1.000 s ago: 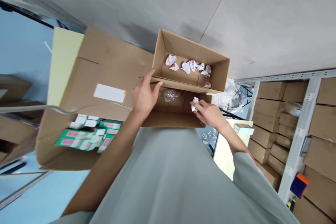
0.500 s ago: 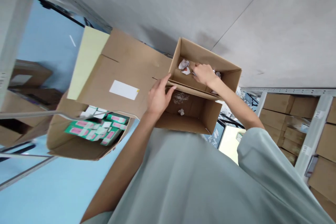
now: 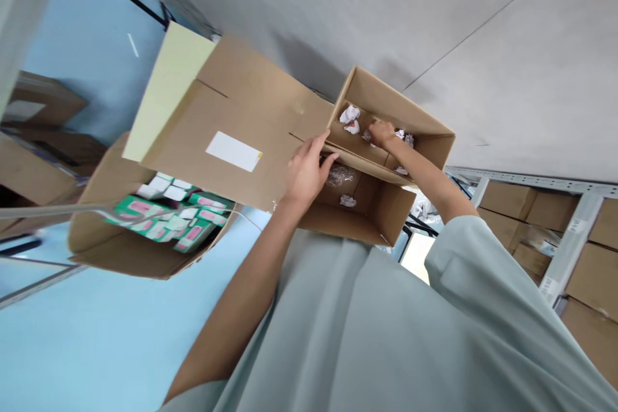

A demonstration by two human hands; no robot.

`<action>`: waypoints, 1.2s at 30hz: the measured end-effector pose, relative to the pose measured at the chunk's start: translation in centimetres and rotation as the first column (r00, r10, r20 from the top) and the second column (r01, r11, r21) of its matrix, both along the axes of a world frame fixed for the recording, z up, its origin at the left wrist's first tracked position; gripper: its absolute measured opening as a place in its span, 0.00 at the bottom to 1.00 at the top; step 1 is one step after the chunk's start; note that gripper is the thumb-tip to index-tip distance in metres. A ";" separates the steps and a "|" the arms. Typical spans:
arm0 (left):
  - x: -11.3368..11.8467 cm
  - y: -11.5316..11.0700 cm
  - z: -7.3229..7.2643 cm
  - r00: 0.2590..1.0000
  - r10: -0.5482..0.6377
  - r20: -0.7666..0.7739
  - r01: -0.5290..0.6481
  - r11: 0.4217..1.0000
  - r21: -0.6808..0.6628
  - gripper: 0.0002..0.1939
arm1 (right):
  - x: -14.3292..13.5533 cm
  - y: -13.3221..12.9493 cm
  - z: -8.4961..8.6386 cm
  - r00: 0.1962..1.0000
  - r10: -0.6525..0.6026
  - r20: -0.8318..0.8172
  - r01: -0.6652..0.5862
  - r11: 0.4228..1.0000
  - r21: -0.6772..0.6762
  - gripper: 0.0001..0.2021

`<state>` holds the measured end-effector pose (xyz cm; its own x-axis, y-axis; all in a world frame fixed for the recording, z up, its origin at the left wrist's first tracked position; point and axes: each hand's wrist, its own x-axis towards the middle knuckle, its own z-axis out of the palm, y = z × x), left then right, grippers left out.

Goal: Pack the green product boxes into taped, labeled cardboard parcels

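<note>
Two open cardboard boxes stand side by side, the far box point(image 3: 400, 100) and the near box point(image 3: 376, 209). My left hand point(image 3: 306, 170) rests at their left end, its thumb and fingers around the edges where the two boxes meet. Inside the far box is my right hand point(image 3: 383, 133), fingers curled down among crumpled white paper point(image 3: 350, 114); its fingertips are hard to see. The near box holds clear crinkled plastic point(image 3: 339, 175) and a small paper ball point(image 3: 347, 200).
A flat cardboard sheet point(image 3: 255, 109) with a white label lies left of the boxes, over a pale yellow board point(image 3: 176, 84). Below it, an open carton point(image 3: 120, 257) holds green and pink packets point(image 3: 193, 232). Shelves of boxes point(image 3: 596, 280) stand at the right.
The view has shifted, so the boxes sit slightly further right. My right hand has curled lower into the far box among the papers. My left hand keeps its place on the box edges.
</note>
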<state>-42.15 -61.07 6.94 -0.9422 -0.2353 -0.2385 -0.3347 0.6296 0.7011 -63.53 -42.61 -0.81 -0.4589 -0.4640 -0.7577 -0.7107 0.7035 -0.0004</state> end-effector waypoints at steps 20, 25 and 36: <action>-0.1 -1.1 0.1 0.994 -0.103 -0.033 0.102 0.995 -0.008 0.29 | 20.2 0.8 13.2 0.812 -0.556 0.178 0.573 0.701 -0.424 0.30; -0.1 -1.0 0.0 0.994 -0.109 -0.020 0.109 0.994 -0.026 0.30 | 17.4 -2.2 9.0 0.921 -0.314 0.232 0.363 0.908 -0.209 0.19; 0.1 -0.8 0.1 0.995 -0.098 0.003 0.098 0.994 -0.038 0.31 | 18.5 -1.6 7.3 0.929 -0.274 0.248 0.326 0.924 -0.199 0.25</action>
<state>-42.02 -61.85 7.07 -0.9610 -0.1508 -0.2320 -0.2707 0.6856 0.6757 -45.03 -44.19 6.52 -0.4453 -0.5042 -0.7399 -0.4311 0.8450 -0.3165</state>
